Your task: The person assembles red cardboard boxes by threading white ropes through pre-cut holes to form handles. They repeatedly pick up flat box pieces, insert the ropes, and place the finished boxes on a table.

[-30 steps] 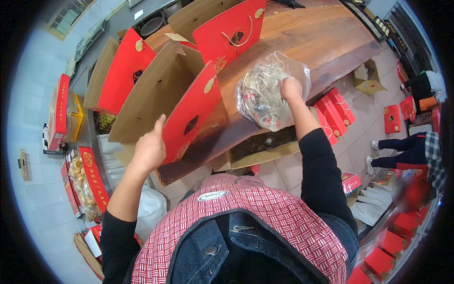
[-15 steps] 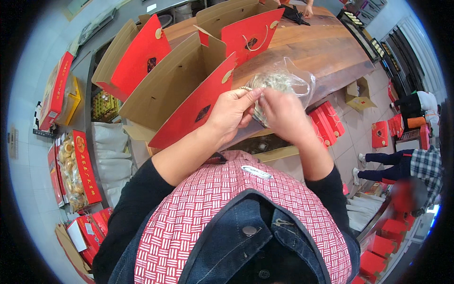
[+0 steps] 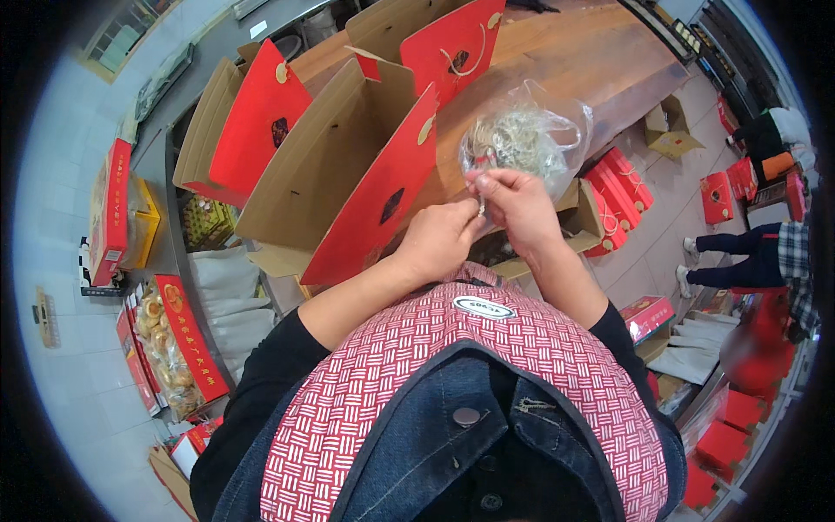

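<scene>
My left hand (image 3: pixel 439 242) and my right hand (image 3: pixel 519 209) meet in front of my apron. Both have their fingers pinched together on a short piece of pale cord (image 3: pixel 481 207), most of it hidden by the fingers. Just beyond them, a clear plastic bag (image 3: pixel 565 130) full of loose pale cords (image 3: pixel 511 143) lies at the wooden table's near edge. Left of my hands stands a tall red carton (image 3: pixel 376 196), open at the top with bare brown board inside; no cord shows on its near side.
Another open red carton (image 3: pixel 259 122) stands at the left, and one with a cord handle (image 3: pixel 452 61) behind. Right of the wooden table (image 3: pixel 574 61) are red boxes (image 3: pixel 619 191) and a brown carton (image 3: pixel 671 130) on the floor. A person (image 3: pixel 739 252) stands at far right.
My left hand has dropped lower and turned over, knuckles up. My right hand, blurred before, is now steady beside it. The view has shifted slightly, and the far person's hands have left it.
</scene>
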Demonstrator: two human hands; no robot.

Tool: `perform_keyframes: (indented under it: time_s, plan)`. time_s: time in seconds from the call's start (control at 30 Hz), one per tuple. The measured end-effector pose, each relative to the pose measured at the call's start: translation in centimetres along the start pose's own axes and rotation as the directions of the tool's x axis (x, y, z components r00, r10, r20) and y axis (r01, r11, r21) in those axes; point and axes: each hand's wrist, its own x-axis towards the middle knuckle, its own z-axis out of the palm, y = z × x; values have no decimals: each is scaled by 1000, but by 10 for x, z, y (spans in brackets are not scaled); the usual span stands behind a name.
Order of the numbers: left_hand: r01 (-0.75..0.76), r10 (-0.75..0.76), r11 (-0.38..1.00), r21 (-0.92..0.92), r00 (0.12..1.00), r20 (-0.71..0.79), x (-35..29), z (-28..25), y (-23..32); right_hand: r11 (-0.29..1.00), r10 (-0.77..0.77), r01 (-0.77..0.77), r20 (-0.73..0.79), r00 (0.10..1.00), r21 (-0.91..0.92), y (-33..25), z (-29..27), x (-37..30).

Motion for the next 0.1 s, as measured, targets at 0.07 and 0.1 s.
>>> perform_keyframes:
  time_s: [0.07, 0.1]
  plan:
    - [-16, 18, 999, -34, 997, 74, -7, 6, -6, 987, 59, -71, 87, 994, 143, 6, 0, 4]
    - [-9, 10, 1000, -19, 998, 66, -9, 8, -10, 971, 82, -109, 134, 988, 212, 10, -2, 6]
